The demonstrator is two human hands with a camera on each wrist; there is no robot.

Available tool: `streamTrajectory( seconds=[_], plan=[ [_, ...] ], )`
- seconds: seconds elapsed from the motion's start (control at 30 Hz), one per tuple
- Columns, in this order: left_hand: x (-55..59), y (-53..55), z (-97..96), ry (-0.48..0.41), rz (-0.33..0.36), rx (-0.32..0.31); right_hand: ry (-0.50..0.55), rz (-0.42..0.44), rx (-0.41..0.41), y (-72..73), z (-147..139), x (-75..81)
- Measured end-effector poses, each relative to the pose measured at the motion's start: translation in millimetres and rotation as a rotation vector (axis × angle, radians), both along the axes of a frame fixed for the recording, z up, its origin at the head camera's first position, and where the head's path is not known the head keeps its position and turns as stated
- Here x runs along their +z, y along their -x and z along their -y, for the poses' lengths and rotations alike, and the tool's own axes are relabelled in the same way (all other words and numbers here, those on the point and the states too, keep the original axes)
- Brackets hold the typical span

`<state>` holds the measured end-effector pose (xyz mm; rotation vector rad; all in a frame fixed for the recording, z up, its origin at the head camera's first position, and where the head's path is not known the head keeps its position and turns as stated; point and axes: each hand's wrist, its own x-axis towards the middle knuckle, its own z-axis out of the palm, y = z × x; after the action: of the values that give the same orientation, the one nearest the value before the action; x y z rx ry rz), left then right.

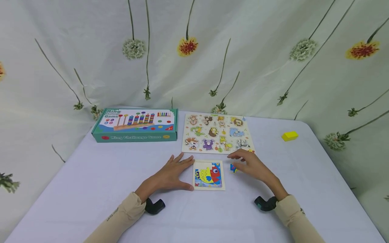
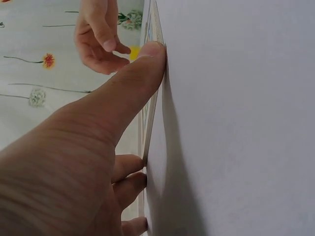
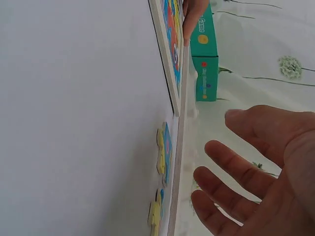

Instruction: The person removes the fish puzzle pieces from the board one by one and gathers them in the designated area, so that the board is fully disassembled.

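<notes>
A small square fish puzzle (image 1: 209, 185) in a pale wooden frame lies flat on the table, with a bare cream patch at the upper left of its picture. My left hand (image 1: 171, 173) is spread beside it; the thumb and a fingertip touch the frame's left edge. To the right, my right hand (image 1: 250, 165) hovers with loosely bent fingers, holding nothing. Under its fingertips lies a blue and yellow puzzle piece (image 1: 233, 168), partly hidden in the head view. From the right wrist, two loose pieces show, a nearer one (image 3: 155, 216) and a farther one (image 3: 165, 152).
Behind the puzzle lies an animal puzzle board (image 1: 217, 133). A green Ring Challenge Game box (image 1: 135, 125) stands at the back left. A yellow block (image 1: 289, 136) sits at the back right. White cloth covers the table (image 1: 121, 162), and a flowered curtain (image 1: 170, 74) hangs behind.
</notes>
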<state>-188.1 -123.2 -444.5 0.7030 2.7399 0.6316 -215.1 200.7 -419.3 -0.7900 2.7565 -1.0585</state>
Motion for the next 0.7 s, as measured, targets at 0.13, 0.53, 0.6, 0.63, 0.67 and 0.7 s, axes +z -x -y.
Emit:
streamTrajectory(
  seconds=[0.13, 0.53, 0.6, 0.63, 0.67, 0.7],
  plan=[
    [-0.4, 0.5, 0.3, -0.009, 0.001, -0.001, -0.023, 0.01, 0.056, 3.5, 10.4, -2.4],
    [2.9, -0.8, 0.1, -0.001, 0.014, 0.007, -0.098, 0.044, 0.178, 11.3, 31.8, -6.7],
    [3.0, -0.8, -0.1, -0.001, 0.013, 0.007, -0.109, 0.038, 0.183, 12.4, 33.8, -7.1],
    [2.9, -0.7, -0.2, -0.002, 0.011, 0.007, -0.113, 0.034, 0.186, 12.8, 34.7, -7.2],
    [2.9, -0.6, -0.4, -0.003, 0.01, 0.007, -0.117, 0.031, 0.189, 13.1, 35.5, -7.6],
    [2.8, -0.5, -0.5, -0.005, 0.01, 0.007, -0.118, 0.034, 0.188, 13.4, 36.5, -7.7]
  ],
)
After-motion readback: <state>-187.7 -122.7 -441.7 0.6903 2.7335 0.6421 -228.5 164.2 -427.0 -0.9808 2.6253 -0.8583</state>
